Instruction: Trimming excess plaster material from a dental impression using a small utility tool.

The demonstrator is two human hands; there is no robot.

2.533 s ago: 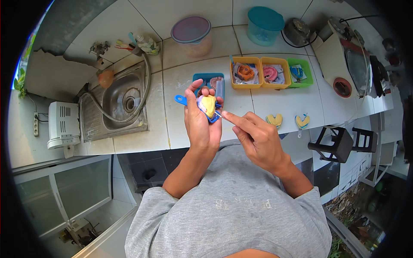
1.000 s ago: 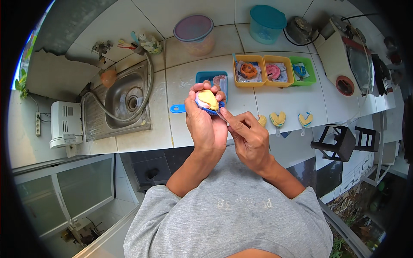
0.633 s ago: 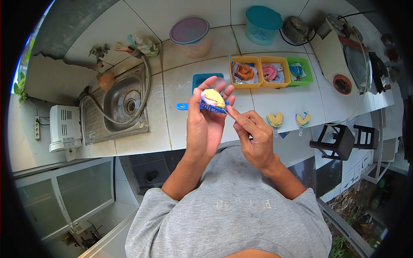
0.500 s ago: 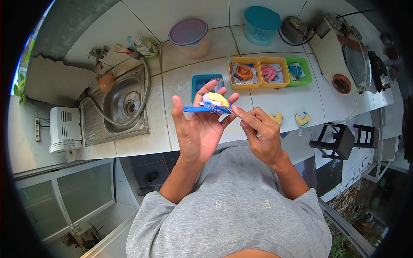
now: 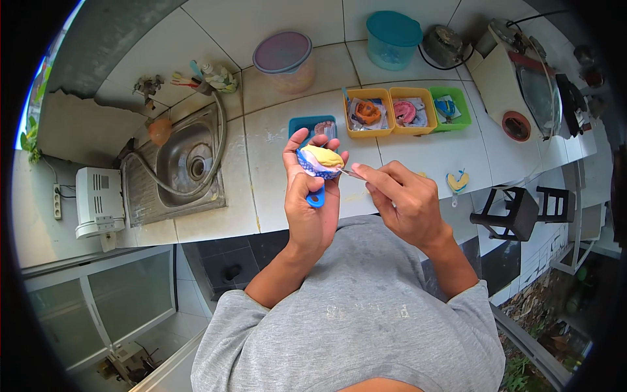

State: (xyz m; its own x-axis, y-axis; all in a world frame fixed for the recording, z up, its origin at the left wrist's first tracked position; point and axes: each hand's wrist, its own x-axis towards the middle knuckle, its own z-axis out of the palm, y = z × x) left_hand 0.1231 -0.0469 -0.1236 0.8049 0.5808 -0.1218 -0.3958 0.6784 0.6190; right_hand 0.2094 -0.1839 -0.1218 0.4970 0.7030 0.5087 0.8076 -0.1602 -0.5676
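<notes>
My left hand point(image 5: 307, 219) is closed around a blue perforated dental impression tray point(image 5: 317, 173), thumb by its handle. Pale pink-white impression material lines the tray, and a mound of yellow plaster point(image 5: 324, 156) sits on top. In my right hand point(image 5: 410, 204) is a slim metal tool point(image 5: 353, 174), pinched between thumb and fingers. Its tip meets the right edge of the filled tray; its exact kind is too small to tell. Behind the left fingers, a blue container point(image 5: 300, 122) holding a pinkish piece is partly hidden.
Yellow bins point(image 5: 353, 132) and a green bin point(image 5: 465, 119) hold coloured impressions. A blue-and-yellow filled tray point(image 5: 458, 183) lies on the right of the tiled counter point(image 5: 261, 147). Left is a steel sink point(image 5: 173, 157); lidded tubs point(image 5: 287, 68) stand behind. Black stools point(image 5: 513, 214) are at right.
My left hand has turned the tray, so its handle now points toward me instead of left, with the thumb closed onto it. My right hand has shifted slightly right, bringing the metal tool into plainer view.
</notes>
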